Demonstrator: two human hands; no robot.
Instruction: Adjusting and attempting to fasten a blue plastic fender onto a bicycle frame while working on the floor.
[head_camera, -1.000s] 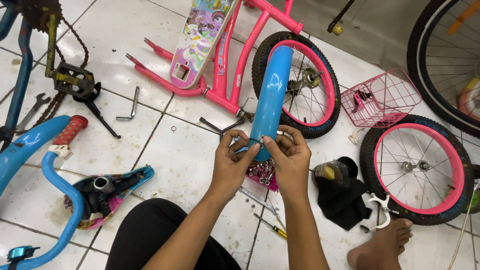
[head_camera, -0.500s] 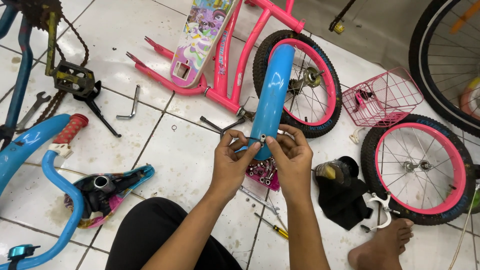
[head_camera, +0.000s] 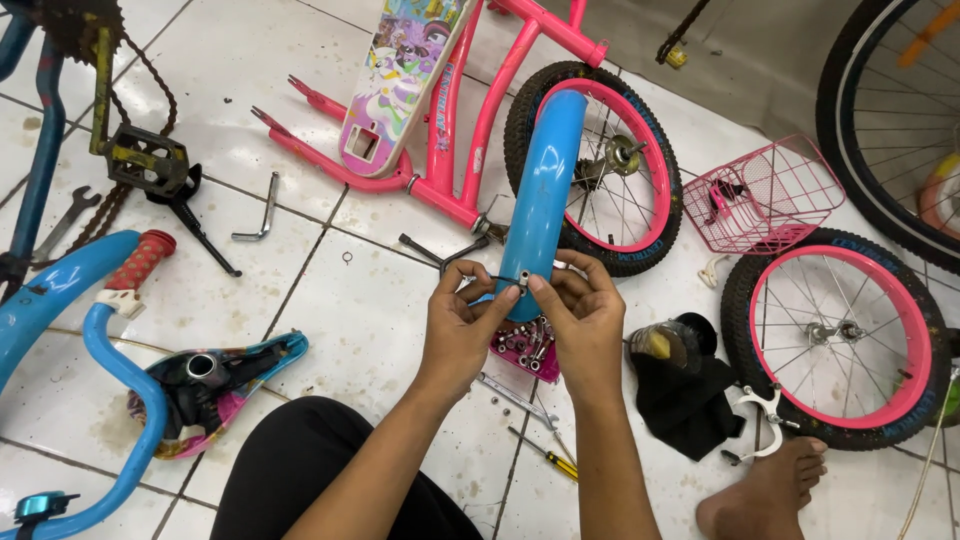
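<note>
You pinch the lower end of the blue fender (head_camera: 545, 190) with both your left hand (head_camera: 462, 325) and right hand (head_camera: 585, 320), fingers closed on it, so it stays steady above the pink parts tray (head_camera: 528, 350).

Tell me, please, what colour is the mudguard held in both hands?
The mudguard is plain light blue, clearest in the head view.
</note>
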